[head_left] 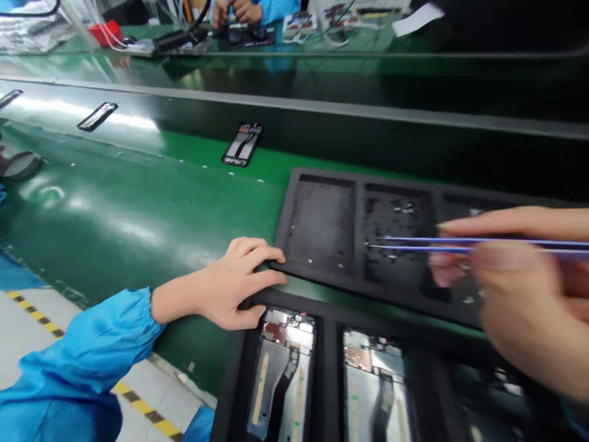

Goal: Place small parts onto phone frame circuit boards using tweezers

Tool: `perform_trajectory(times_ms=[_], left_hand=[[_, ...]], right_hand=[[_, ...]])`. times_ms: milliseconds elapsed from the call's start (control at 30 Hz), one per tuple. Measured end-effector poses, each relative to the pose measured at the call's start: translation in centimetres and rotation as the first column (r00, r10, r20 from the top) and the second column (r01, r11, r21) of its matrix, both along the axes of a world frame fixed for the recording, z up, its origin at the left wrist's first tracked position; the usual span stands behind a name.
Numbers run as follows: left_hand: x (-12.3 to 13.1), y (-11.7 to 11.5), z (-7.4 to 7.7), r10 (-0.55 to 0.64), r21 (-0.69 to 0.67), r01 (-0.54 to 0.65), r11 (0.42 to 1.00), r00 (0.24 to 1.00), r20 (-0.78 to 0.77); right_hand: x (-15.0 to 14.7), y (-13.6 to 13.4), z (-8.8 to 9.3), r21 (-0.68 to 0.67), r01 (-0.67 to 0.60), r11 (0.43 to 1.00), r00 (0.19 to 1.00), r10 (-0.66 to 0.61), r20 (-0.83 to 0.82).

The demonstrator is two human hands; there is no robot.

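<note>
My right hand (519, 288) pinches a pair of blue tweezers (414, 244), smeared by motion. Their tips point left over the middle compartment of a black parts tray (361, 221), where small dark and shiny bits (402, 207) lie scattered. My left hand (239, 279) is open, fingers spread, at that tray's near left corner and the edge of a second black tray (329, 368). In this nearer tray lie opened phone bodies: one phone (285, 374) close to my left thumb and another phone (375, 380) to its right. My right hand partly hides the trays' right side.
Several phone parts lie along the green bench, including a phone frame (242, 145) behind the parts tray and another phone frame (97, 116) farther left. A raised ledge (294, 101) runs behind them. Beyond it, a co-worker's hands (238, 12) handle something dark. A round grey dish (21, 164) stands far left.
</note>
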State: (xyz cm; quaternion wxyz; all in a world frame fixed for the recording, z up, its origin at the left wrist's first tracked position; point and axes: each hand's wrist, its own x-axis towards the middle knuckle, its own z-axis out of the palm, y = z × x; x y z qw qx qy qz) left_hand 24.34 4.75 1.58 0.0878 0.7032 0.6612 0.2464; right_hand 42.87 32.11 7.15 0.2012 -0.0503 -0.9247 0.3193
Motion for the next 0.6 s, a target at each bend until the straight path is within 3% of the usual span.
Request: perform_trajectory(times_ms=[67, 200, 300, 467, 600], left_hand=[[0.2, 0.2, 0.4, -0.005, 0.000, 0.005, 1.000, 1.000, 0.004], [1.2, 1.1, 0.9, -0.049, -0.111, 0.051, 0.992, 0.999, 0.020], [1.8, 1.6, 1.0, -0.050, -0.171, 0.052, 0.984, 0.999, 0.016], [1.9, 1.8, 0.7, -0.040, -0.184, 0.044, 0.982, 0.999, 0.022], [1.7, 1.8, 0.6, -0.044, -0.168, 0.050, 0.985, 0.998, 0.041]], right_hand=[[-0.3, 1.1, -0.4, -0.007, 0.058, 0.998, 0.998, -0.058, -0.030], [-1.5, 2.4, -2.6, -0.004, -0.122, 0.993, 0.993, 0.122, 0.008], [-2.3, 2.3, -3.8, 0.027, -0.176, 0.984, 0.984, 0.177, -0.018], [-2.9, 0.8, -4.5, 0.154, -0.121, 0.981, 0.977, 0.145, -0.155], [-2.9, 0.2, -4.7, 0.214, -0.058, 0.975, 0.982, 0.095, -0.164]])
